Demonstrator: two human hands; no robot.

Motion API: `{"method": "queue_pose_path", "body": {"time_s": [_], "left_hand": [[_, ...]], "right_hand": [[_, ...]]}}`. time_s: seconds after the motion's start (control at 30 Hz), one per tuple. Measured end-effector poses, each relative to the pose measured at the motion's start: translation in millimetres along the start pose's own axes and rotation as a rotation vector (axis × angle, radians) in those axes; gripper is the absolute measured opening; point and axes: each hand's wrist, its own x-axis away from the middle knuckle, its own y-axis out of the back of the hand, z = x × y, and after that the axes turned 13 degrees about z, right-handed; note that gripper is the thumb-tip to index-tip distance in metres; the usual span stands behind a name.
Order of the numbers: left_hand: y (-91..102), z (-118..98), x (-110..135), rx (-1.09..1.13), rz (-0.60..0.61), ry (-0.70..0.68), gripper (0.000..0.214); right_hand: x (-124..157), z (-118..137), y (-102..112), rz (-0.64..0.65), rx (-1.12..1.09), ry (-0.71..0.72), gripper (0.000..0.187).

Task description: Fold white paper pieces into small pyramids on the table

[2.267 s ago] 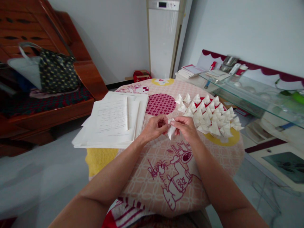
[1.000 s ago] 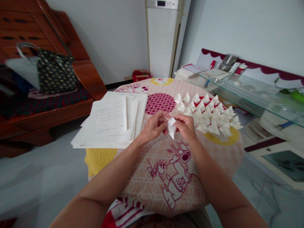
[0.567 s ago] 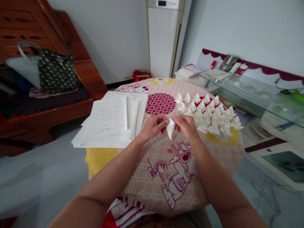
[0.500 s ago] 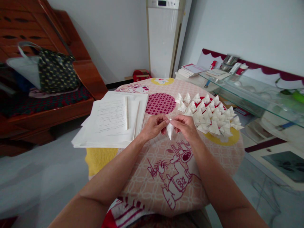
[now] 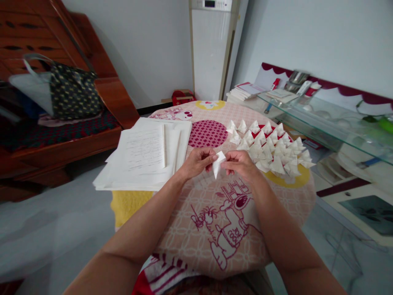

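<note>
Between my two hands, above the middle of the cloth-covered table, is a small folded piece of white paper point(image 5: 218, 164) with a point at its lower end. My left hand point(image 5: 199, 163) pinches its left side between thumb and fingers. On the other side, my right hand point(image 5: 240, 164) has its closed fingertips at the paper's right edge. To the right of my hands stand several white folded paper pieces point(image 5: 278, 164) in close rows, peaks upward. At the left lies a stack of white paper sheets point(image 5: 144, 149), the top ones covered in writing.
A patterned pink tablecloth point(image 5: 178, 237) covers the round table. Beyond its right edge is a glass shelf point(image 5: 337, 127) holding cups and papers. A wooden bench point(image 5: 61, 143) with a dotted bag point(image 5: 75, 92) stands at the left, and a tall white cabinet unit point(image 5: 208, 53) at the back.
The folded paper has turned in my fingers and shows a broader face, its top edge now uncovered. My fingers have shifted slightly apart toward its sides.
</note>
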Motion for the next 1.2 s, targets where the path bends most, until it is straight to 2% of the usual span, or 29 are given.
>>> {"method": "queue_pose_path", "body": {"time_s": [0.27,0.37,0.63,0.77,1.0,1.2], "left_hand": [[3.6,1.7,0.2,-0.002,0.094,0.059,0.048],[5.6,3.9,0.1,0.001,0.106,0.073,0.048],[13.9,12.4,1.3,0.006,0.164,0.117,0.045],[16.2,16.5,2.3,-0.028,0.226,0.17,0.044],[25.9,16.7,8.9,-0.066,0.479,0.29,0.036],[27.9,16.7,11.6,-0.084,0.5,0.331,0.032]], "right_hand": [[1.1,-5.2,0.5,0.262,-0.173,-0.181,0.025],[1.1,-5.8,0.4,0.317,-0.227,-0.236,0.028],[-1.1,-7.8,2.5,0.305,-0.278,-0.233,0.024],[-0.4,-14.5,5.2,0.325,-0.204,-0.289,0.024],[1.5,-19.4,10.5,0.425,-0.027,-0.335,0.019],[1.6,-14.8,7.1,0.409,0.044,-0.345,0.021]]}}
